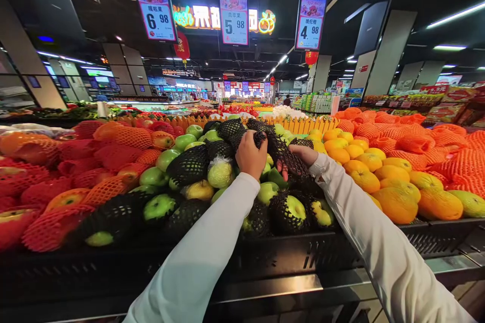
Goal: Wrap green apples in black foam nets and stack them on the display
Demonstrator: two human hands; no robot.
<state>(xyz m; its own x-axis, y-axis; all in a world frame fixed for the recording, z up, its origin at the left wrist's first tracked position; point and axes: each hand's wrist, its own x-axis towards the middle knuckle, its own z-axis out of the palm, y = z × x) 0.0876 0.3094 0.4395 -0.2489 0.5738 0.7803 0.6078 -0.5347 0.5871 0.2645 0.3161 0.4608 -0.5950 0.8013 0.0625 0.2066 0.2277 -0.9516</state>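
Observation:
Over the pile of green apples (268, 192), my left hand (250, 155) is closed, with black foam netting (259, 137) bunched between its thumb and fingers. Close by on the right, my right hand (303, 153) reaches in from the side and grips a black foam net sleeve (288, 157); its fingertips show beneath the mesh. Whether an apple sits inside that sleeve I cannot tell. Around both hands lie apples in black nets (187, 165) and bare ones. A clear-wrapped apple (220, 173) rests just left of my left hand.
Red-netted apples (81, 161) fill the left side. Oranges (397, 186) and orange-netted fruit (420, 141) lie to the right. The black crate edge (273, 255) runs along the front, a low wooden fence (303, 124) behind. Price screens (234, 17) hang overhead.

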